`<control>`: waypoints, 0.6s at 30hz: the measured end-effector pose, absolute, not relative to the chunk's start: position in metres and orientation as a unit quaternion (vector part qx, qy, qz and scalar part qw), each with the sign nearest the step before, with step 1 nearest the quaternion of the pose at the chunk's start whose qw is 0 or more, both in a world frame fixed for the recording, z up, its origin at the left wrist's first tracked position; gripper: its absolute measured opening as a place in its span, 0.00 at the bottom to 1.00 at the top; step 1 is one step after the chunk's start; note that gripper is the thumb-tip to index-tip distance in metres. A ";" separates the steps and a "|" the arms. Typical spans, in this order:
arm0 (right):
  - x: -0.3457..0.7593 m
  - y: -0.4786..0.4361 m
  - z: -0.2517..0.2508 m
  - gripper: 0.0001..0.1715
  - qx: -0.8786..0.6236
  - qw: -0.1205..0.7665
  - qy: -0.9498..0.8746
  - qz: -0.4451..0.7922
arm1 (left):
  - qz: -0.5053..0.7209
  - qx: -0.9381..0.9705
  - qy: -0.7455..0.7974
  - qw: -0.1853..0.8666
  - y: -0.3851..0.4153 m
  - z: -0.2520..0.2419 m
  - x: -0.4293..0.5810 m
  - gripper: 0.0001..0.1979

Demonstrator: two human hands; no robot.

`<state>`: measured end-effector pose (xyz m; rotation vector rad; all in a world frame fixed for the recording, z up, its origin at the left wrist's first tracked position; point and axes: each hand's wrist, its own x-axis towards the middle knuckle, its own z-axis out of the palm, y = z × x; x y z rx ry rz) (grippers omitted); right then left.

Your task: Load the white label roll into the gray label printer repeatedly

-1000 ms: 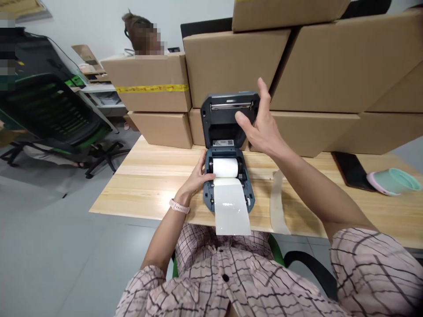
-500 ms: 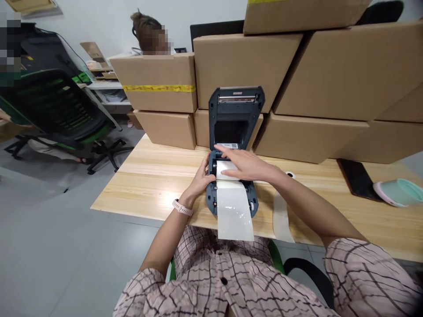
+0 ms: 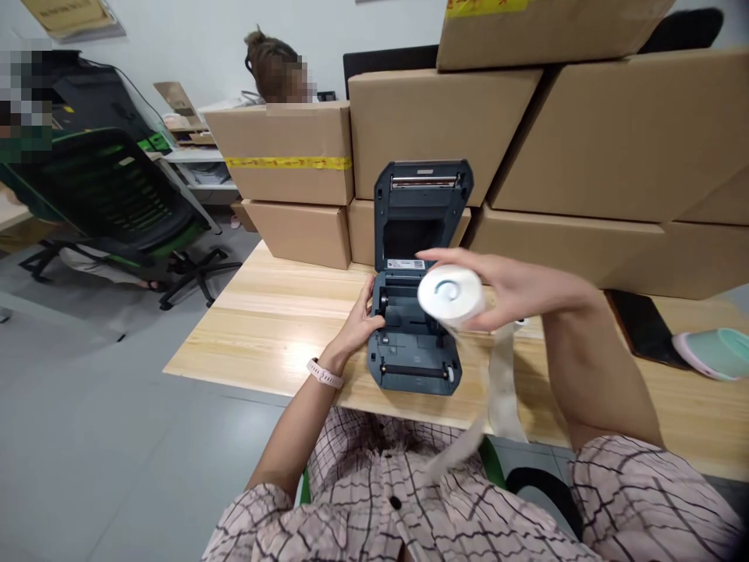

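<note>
A dark grey label printer (image 3: 403,350) stands on the wooden table in front of me with its lid (image 3: 422,195) raised and its inside bare. My left hand (image 3: 356,326) grips the printer's left edge, thumb on the inner side and fingers outside. Off to the right of the open bay, my right hand (image 3: 518,287) holds a white label roll (image 3: 449,297) in the air, its round end turned to the camera. A loose strip (image 3: 462,451) of labels, blurred, trails from the roll toward my lap.
Another pale label strip (image 3: 504,386) hangs over the table's front edge. A dark phone-like slab (image 3: 640,321) and a mint-green cup (image 3: 711,353) lie to the right. Stacked cardboard boxes (image 3: 438,117) wall off the back; a person (image 3: 275,70) sits behind them. An office chair (image 3: 111,195) stands left.
My right hand has lifted the label roll out of the printer's bay and moved it right, its loose strip swinging along. My left hand has stayed on the printer's edge.
</note>
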<state>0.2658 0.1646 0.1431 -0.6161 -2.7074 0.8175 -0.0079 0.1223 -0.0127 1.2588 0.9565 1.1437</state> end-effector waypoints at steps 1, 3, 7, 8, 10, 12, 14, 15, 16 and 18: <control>0.280 0.165 0.146 0.58 -0.233 0.151 -0.918 0.283 | 0.486 0.536 0.405 0.559 0.123 -0.013 -0.008 0.58; 0.304 0.171 0.142 0.59 -0.295 0.203 -0.891 0.279 | 0.488 0.541 0.401 0.556 0.124 -0.014 -0.008 0.59; 0.326 0.197 0.100 0.60 -0.417 0.262 -0.814 0.308 | 0.492 0.541 0.397 0.555 0.124 -0.015 -0.007 0.59; 0.326 0.204 0.086 0.60 -0.434 0.267 -0.797 0.325 | 0.493 0.538 0.398 0.556 0.124 -0.015 -0.006 0.60; 0.321 0.216 0.059 0.61 -0.452 0.276 -0.769 0.358 | 0.493 0.531 0.403 0.559 0.123 -0.014 -0.006 0.60; 0.314 0.224 0.038 0.62 -0.461 0.282 -0.745 0.391 | 0.492 0.528 0.405 0.562 0.123 -0.013 -0.006 0.59; 0.311 0.228 0.024 0.62 -0.467 0.280 -0.728 0.417 | 0.491 0.530 0.404 0.562 0.122 -0.012 -0.006 0.59; 0.314 0.228 0.021 0.61 -0.468 0.277 -0.722 0.428 | 0.490 0.533 0.403 0.560 0.122 -0.012 -0.006 0.58; 0.319 0.226 0.019 0.61 -0.466 0.276 -0.717 0.439 | 0.490 0.537 0.402 0.557 0.122 -0.012 -0.006 0.58; 0.340 0.218 0.018 0.59 -0.456 0.289 -0.695 0.474 | 0.492 0.547 0.399 0.548 0.122 -0.013 -0.007 0.57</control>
